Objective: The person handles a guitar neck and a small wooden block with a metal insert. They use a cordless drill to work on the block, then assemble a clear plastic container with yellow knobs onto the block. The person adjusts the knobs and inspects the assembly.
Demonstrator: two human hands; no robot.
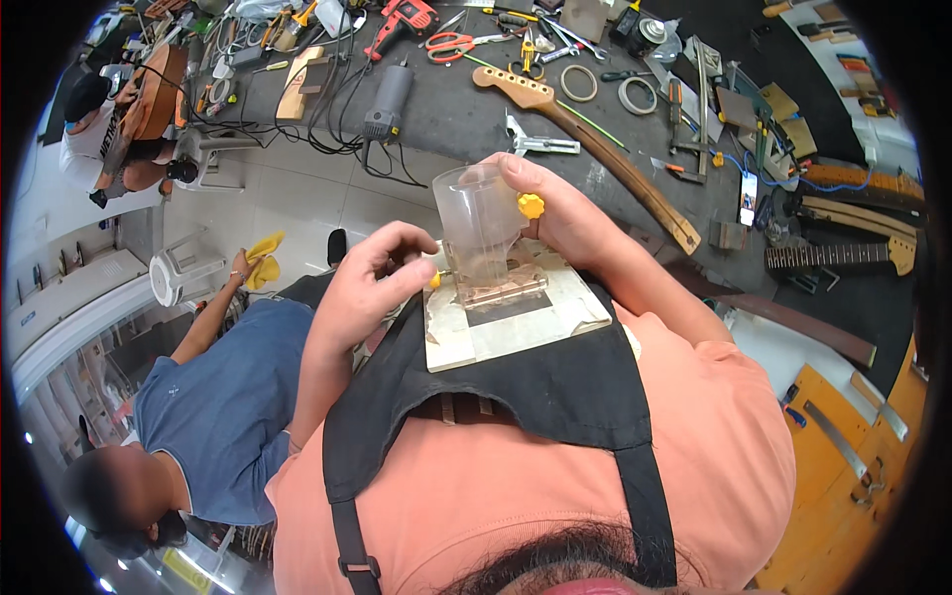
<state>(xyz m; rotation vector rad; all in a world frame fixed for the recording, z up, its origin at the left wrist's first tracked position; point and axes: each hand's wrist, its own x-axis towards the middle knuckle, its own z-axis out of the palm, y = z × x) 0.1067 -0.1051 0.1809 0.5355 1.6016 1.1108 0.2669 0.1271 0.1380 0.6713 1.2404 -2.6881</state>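
Note:
A clear plastic trim router base [474,228], shaped like an open-topped cylinder, is mounted on a pale board [526,337] close to my chest. My right hand [565,203] grips the base from its right side, the thumb up at the rim. A yellow star-shaped knob [532,205] sticks out beside that hand. On the base's left, my left hand [372,278] has its fingers curled, with thumb and forefinger at a small yellow knob [434,281] low down. The knob is partly hidden by the thumb.
On the dark bench [446,119] lie a grey router motor [389,99] with cables, a guitar neck [595,144], a metal clamp-like tool [540,142] and tape rolls [637,95]. A person in blue [223,397] holding a yellow cloth [264,260] is at left; another [94,149] sits farther off.

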